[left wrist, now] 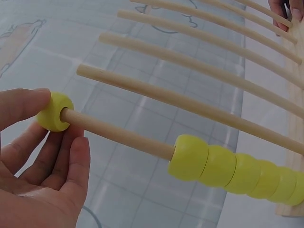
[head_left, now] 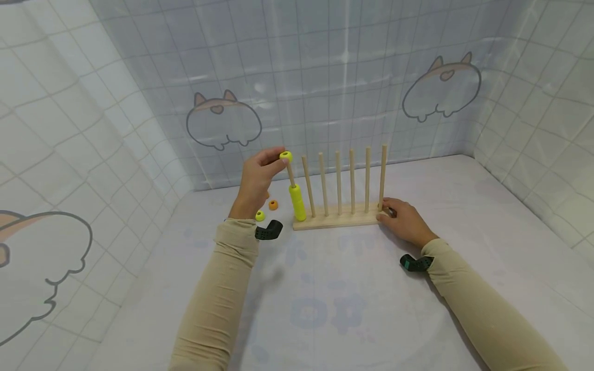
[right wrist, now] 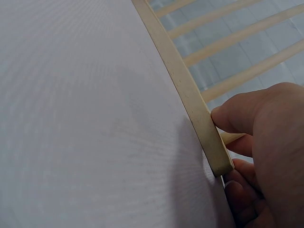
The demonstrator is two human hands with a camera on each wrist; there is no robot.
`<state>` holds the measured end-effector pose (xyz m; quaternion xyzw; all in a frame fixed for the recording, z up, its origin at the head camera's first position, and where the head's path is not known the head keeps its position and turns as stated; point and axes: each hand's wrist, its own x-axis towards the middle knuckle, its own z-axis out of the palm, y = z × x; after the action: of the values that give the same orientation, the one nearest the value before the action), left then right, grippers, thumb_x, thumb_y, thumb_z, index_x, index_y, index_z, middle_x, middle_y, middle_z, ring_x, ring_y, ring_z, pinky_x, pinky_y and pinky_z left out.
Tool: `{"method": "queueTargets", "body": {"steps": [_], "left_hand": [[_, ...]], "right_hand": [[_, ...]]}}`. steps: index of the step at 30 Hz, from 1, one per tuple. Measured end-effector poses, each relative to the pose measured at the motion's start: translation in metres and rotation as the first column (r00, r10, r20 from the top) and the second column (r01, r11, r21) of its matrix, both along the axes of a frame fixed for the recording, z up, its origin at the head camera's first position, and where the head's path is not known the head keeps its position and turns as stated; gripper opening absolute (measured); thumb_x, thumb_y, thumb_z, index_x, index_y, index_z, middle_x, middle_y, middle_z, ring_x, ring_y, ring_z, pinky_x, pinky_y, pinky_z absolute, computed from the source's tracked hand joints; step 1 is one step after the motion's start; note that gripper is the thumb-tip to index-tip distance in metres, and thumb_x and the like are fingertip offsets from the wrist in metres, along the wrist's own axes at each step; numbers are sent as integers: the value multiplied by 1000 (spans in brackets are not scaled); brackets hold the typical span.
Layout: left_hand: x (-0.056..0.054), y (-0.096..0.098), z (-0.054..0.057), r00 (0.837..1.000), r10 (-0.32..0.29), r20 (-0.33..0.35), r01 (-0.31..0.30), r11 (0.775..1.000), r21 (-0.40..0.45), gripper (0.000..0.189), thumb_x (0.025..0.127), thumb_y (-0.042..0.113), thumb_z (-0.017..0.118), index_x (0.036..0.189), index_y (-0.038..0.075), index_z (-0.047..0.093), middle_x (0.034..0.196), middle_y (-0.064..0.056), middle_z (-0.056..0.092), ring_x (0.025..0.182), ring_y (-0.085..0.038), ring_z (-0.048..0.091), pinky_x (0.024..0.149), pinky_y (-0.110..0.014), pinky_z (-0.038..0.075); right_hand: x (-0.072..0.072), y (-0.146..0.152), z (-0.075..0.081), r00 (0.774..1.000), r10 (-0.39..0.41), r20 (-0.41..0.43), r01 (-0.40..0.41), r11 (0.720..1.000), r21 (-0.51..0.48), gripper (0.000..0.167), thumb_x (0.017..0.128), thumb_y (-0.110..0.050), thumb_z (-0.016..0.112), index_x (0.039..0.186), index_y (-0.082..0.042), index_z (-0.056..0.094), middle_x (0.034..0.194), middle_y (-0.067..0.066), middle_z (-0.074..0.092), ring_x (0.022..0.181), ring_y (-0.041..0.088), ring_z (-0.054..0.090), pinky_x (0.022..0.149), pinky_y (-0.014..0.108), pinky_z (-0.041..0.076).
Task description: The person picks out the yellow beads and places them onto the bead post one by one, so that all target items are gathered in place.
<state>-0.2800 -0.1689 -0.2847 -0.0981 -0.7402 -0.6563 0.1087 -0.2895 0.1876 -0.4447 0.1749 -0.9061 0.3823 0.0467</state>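
My left hand (head_left: 257, 178) pinches a yellow bead (head_left: 285, 156) between thumb and fingers at the top of the leftmost peg. In the left wrist view, the peg's tip meets the hole of this bead (left wrist: 51, 118). Lower on the same peg sits a stack of several yellow beads (head_left: 297, 202), reaching down to the wooden base (head_left: 336, 221). The other upright pegs (head_left: 338, 180) carry no beads. At the base's right end, my right hand (head_left: 403, 221) grips the wood, thumb on the front edge (right wrist: 190, 97) and fingers around behind, partly hidden.
Left of the rack, an orange bead (head_left: 273, 205) and a yellow bead (head_left: 260, 216) lie on the white cloth (head_left: 334, 278); another orange bead is mostly hidden by my left hand. A grid-patterned curtain (head_left: 301, 77) hangs behind, with side panels at left and right.
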Motion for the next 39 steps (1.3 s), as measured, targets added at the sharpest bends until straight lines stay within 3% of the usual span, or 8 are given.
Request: {"method": "queueTargets", "body": {"steps": [10,20,29,33,39], "left_hand": [[1,-2,0,1000,1,9,-1,1000,-28,35,94,19,73,128,12,68,126,-5,64,116,-19,58,107,-36,43],[0,-6,-3,1000,-7,-27,6,999,-47,34,96,21,71,128,10,68,130,-8,63,118,-19,58,107,-34,43],[2,-13,-5,1000,-10,15,10,1000,-11,40,95,22,72,131,8,65,133,-10,62,119,-20,57,107,-36,43],[4,-24,-14,1000,-4,10,4,1000,-9,40,95,20,71,132,6,63,132,-11,62,120,-21,58,107,-37,44],[6,-50,-39,996,68,66,-65,997,-38,42,97,22,70,135,6,62,131,-8,62,120,-22,58,107,-35,45]], "right_hand": [[-1,1,-1,1000,1,9,-2,1000,6,48,99,-21,63,139,4,55,151,23,44,138,44,39,111,59,35],[-1,0,-1,1000,6,2,-6,1000,-8,48,100,-22,64,138,6,55,150,24,44,137,46,40,110,59,37],[-3,1,-3,1000,-8,21,8,1000,4,48,99,-23,63,139,3,55,151,21,43,139,43,38,112,58,34],[-4,2,-4,1000,-7,25,7,1000,9,48,99,-23,63,139,3,55,152,21,43,139,43,37,112,58,33],[-2,1,-3,1000,-2,27,2,1000,6,50,100,-24,62,140,4,54,152,22,42,140,45,36,113,59,31]]}}
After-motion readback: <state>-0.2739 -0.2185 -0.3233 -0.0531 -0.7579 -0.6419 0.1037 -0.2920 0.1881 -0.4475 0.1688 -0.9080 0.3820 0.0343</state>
